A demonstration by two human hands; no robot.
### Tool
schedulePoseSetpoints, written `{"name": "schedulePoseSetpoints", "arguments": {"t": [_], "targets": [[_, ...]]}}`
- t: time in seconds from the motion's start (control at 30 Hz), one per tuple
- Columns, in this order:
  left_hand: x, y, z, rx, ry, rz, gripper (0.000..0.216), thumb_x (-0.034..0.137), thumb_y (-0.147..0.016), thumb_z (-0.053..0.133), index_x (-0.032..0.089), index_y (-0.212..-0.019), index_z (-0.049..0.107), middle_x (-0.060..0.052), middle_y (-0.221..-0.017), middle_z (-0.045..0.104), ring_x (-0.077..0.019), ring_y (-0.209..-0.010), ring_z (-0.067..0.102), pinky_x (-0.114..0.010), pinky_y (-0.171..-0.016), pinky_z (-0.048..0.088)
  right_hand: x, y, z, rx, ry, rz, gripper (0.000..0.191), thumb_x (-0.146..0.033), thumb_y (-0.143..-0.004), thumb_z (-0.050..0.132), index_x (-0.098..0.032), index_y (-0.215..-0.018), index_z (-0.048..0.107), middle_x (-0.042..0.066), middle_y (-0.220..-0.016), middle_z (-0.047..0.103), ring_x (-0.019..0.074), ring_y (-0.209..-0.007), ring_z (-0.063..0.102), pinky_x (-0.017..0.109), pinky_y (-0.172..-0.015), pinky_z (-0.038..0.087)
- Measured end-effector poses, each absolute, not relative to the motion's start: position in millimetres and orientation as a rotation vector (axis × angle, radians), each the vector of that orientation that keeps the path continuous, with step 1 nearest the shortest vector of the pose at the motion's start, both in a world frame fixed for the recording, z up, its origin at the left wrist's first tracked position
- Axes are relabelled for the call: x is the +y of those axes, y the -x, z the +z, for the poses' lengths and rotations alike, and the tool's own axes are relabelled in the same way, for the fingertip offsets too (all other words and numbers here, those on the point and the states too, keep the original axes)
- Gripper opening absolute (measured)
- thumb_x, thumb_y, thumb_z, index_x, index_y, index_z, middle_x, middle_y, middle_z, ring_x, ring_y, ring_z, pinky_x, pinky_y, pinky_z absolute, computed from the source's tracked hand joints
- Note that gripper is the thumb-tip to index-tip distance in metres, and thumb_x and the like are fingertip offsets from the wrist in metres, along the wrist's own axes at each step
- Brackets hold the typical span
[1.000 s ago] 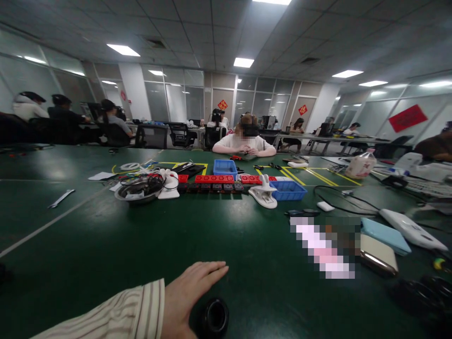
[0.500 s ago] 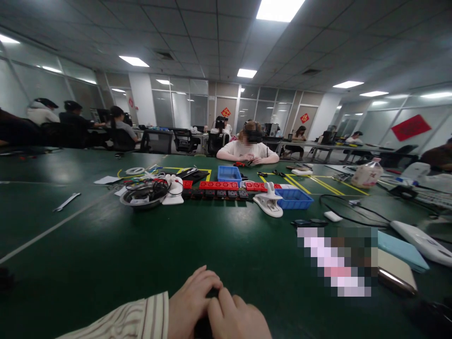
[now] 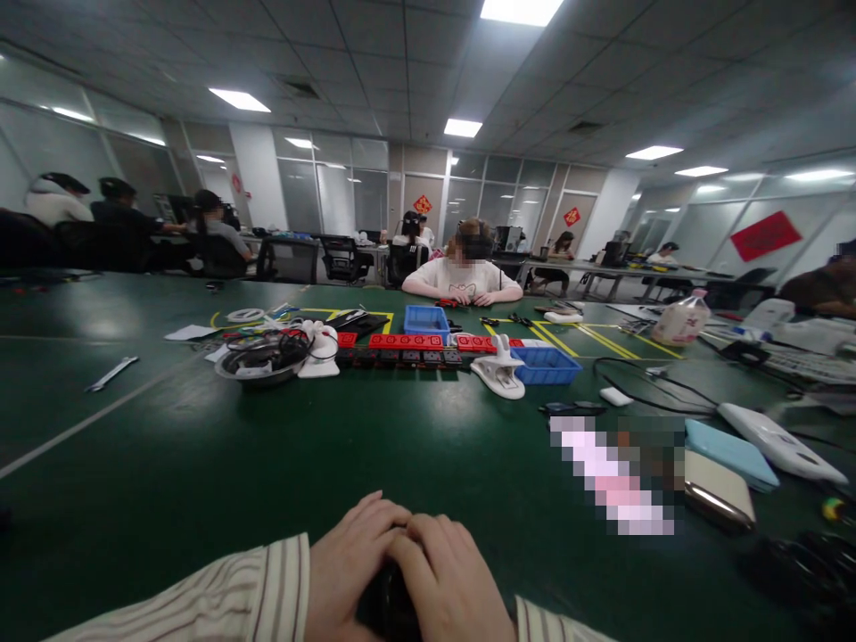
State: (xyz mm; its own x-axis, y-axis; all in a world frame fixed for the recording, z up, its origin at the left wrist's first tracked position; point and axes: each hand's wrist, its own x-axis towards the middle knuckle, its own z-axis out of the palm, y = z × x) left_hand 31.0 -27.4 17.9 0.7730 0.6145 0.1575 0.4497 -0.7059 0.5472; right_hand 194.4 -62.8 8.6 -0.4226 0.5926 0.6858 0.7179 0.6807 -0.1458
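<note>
At the bottom middle, my left hand [image 3: 354, 566] and my right hand [image 3: 458, 575] meet at the fingertips over the green table [image 3: 281, 455]. Both hands curl around a dark, slightly shiny object [image 3: 394, 599], mostly covered by my palms and fingers; its kind does not show. My fingers are bent and pressed close together, the right ones lying against the left. Striped cuffs reach down to both wrists.
Ahead lie red and black socket-like blocks [image 3: 405, 357], blue trays [image 3: 545, 367], a white clip [image 3: 499, 374] and a metal bowl [image 3: 260, 370] with cables. A wrench [image 3: 111, 374] lies left; a beige phone-like object [image 3: 719, 490] lies right. A person [image 3: 463, 278] sits opposite.
My right hand has moved slightly upward and its fingers now rest against the left hand; its striped cuff shows. More of the dark object is visible. The camera view has shifted slightly.
</note>
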Motion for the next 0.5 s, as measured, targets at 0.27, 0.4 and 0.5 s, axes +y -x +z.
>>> {"name": "schedulePoseSetpoints", "arguments": {"t": [0.27,0.4,0.5], "targets": [[-24.0,-37.2,18.3,0.854,-2.469,0.405,0.043,0.029,-0.053,0.075,0.020,-0.092,0.059,-0.002,-0.096,0.053,-0.0245,-0.091,0.052,-0.043,-0.097,0.037,-51.8,-192.0,2.0,-2.249,0.651,-0.268,0.032,-0.032,-0.096,0.033,-0.016,-0.079,0.054,0.001,-0.078,0.060,0.0147,-0.072,0.050,0.029,-0.060,0.034],[-21.4,-32.0,5.0,0.859,-2.475,0.401,0.051,0.033,-0.054,0.076,0.023,-0.101,0.058,-0.002,-0.101,0.057,-0.0258,-0.095,0.054,-0.042,-0.100,0.034,-51.0,-189.1,15.6,-2.116,0.555,-0.319,0.041,-0.026,-0.101,0.023,-0.017,-0.077,0.055,-0.002,-0.072,0.060,0.0128,-0.072,0.051,0.029,-0.066,0.036],[-23.2,-27.1,1.2,0.796,-2.485,0.501,0.065,0.049,-0.066,0.070,0.025,-0.122,0.046,-0.005,-0.118,0.055,-0.0285,-0.107,0.050,-0.045,-0.106,0.025,-52.2,-189.8,20.6,-2.032,0.696,-0.286,0.041,-0.027,-0.102,0.022,-0.018,-0.083,0.056,-0.001,-0.079,0.061,0.0128,-0.076,0.053,0.028,-0.068,0.036]]}}
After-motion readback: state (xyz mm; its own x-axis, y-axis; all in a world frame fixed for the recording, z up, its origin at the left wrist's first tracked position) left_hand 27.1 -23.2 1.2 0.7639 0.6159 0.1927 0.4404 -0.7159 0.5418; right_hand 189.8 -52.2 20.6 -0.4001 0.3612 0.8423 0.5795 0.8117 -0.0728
